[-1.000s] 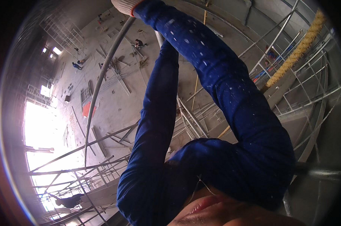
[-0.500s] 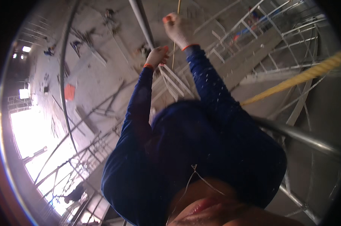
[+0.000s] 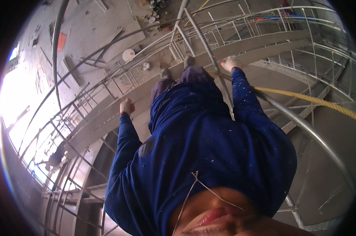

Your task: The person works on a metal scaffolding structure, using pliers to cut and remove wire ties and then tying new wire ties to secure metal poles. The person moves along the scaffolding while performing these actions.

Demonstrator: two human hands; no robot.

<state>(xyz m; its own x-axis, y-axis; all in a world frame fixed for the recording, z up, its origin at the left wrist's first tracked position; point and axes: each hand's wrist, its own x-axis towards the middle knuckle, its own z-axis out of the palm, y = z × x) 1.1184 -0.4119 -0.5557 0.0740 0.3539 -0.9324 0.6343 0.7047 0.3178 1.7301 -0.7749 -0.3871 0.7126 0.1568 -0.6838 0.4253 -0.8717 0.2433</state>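
My left hand (image 3: 126, 106), in a pale glove with orange trim, is beside my left hip, loosely closed with nothing visible in it. Out to the right, my right hand (image 3: 231, 64) wears a matching glove with an orange fingertip. It looks closed, close to a slanting metal pole (image 3: 207, 45); whether it touches the pole or grips anything is unclear. A yellow rope (image 3: 304, 94) runs in from the right and passes behind my right forearm. My shoes (image 3: 189, 61) are on a narrow plank walkway (image 3: 248, 47) of the scaffold.
Metal rails surround me, including a thick tube (image 3: 304, 122) on the right and a long curved pole (image 3: 56, 51) on the left. Far below, the floor (image 3: 95, 23) holds boards, buckets (image 3: 154, 15) and a red-orange sheet (image 3: 61, 41). Bright openings (image 3: 16, 98) glare at left.
Both hands have come down from in front of me and spread apart. My left hand has left the grey pole it was at. My legs and the walkway now show.
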